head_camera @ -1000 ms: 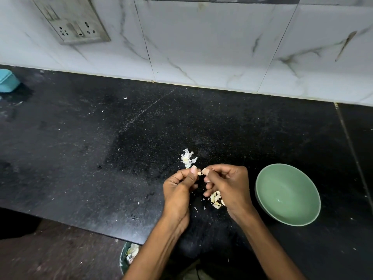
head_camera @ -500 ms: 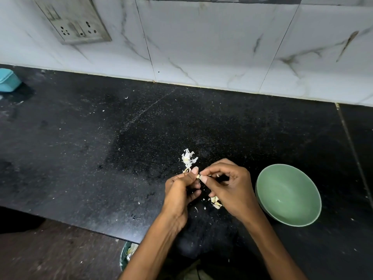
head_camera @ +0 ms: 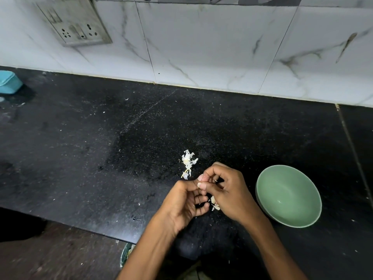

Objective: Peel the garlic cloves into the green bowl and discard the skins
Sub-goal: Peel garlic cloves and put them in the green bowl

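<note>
both hands are held together in the lower centre of the frame, above a black speckled countertop (head_camera: pixel 101 158). the left hand (head_camera: pixel 184 203) has its fingers curled, thumb tip pressed against the right hand's fingertips. the right hand (head_camera: pixel 228 190) is curled too, thumb and forefinger pinched at the meeting point. a garlic clove is presumably held between them, but it is hidden by the fingers and cannot be made out. a few unpeeled garlic cloves (head_camera: pixel 215 205) are seen on the counter just under the hands. a small heap of white garlic skins (head_camera: pixel 188 162) lies on the counter just above the hands. the green bowl (head_camera: pixel 288 196) stands upright to the right of the hands, near but apart. a teal container (head_camera: pixel 9 81) is cut off at the left edge. a switch and socket plate (head_camera: pixel 76 23) is mounted on the white marbled wall tiles (head_camera: pixel 222 41) at upper left. part of a bin (head_camera: pixel 126 254) shows below the counter edge, bottom centre.
</note>
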### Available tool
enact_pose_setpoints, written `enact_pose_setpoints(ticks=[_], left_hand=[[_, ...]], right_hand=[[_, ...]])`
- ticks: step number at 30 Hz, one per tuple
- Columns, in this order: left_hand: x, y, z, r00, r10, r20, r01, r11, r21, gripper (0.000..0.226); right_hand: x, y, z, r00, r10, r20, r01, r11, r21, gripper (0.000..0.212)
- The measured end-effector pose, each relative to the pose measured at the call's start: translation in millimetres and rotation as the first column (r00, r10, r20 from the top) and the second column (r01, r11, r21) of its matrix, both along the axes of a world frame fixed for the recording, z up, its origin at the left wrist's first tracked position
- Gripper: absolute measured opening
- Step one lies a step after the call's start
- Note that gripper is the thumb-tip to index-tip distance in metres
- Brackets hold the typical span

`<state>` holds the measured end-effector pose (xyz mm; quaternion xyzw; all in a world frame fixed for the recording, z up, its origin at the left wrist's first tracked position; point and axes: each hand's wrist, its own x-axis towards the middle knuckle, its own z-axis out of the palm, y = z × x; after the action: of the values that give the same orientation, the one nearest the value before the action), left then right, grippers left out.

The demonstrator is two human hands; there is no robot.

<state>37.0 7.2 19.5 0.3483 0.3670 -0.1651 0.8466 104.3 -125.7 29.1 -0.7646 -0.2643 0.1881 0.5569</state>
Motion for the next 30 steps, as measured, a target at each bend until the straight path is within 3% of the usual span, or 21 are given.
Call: enact_pose_setpoints(ticks=[3, 8, 12, 16, 19, 23, 25, 28, 30], left_hand=[[1.7, 1.7, -2.5, 0.999, -0.002, -0.053, -0.006, 0.989, -0.145, 0.014], [0.4, 4.3, 0.6, 0.996, -0.042, -0.075, 0.016, 0.951, -0.308, 0.017], [0.4, 3.0, 2.2, 0.996, -0.047, -0.070, 0.019, 0.933, -0.359, 0.021], [1.1, -0.4, 6.9, 0.999, 0.013, -0.052, -0.032, 0.928, -0.371, 0.010], [1.5, -4.1, 9.2, 0.995, 0.084, -0.051, -0.095, 0.956, -0.278, 0.009], [-1.5, -8.4, 10.6, 0.993, 0.108, 0.052, -0.107, 0.994, -0.032, 0.020], [-2.6, -8.8, 9.4, 0.989, 0.100, 0.105, -0.108, 0.991, 0.074, 0.022], [-3.5, -7.9, 10.7, 0.980, 0.109, 0.168, -0.144, 0.966, 0.212, 0.006], [-4.4, -7.1, 11.4, 0.969, 0.125, 0.212, -0.181, 0.945, 0.273, 0.015]], right_hand=[[-0.5, 2.5, -2.4, 0.994, 0.014, 0.105, -0.016, 1.000, 0.013, 0.016], [0.1, 2.5, -5.0, 0.986, 0.070, 0.152, -0.066, 0.997, -0.028, 0.019], [-1.7, 2.6, -4.3, 0.983, 0.074, 0.169, -0.071, 0.997, -0.025, 0.021], [-0.3, 3.1, -1.4, 0.983, 0.027, 0.179, -0.027, 1.000, 0.000, 0.021], [2.8, 1.6, -0.4, 0.987, -0.003, 0.161, -0.001, 1.000, 0.023, 0.022], [5.2, -1.8, -1.6, 0.992, -0.021, 0.128, 0.016, 0.999, 0.041, 0.017], [4.8, -3.1, -1.1, 0.994, -0.026, 0.110, 0.020, 0.998, 0.051, 0.010], [4.4, -3.0, -0.5, 0.993, -0.022, 0.116, 0.017, 0.999, 0.047, 0.011], [5.0, -2.0, -0.6, 0.992, -0.016, 0.125, 0.012, 1.000, 0.029, 0.016]])
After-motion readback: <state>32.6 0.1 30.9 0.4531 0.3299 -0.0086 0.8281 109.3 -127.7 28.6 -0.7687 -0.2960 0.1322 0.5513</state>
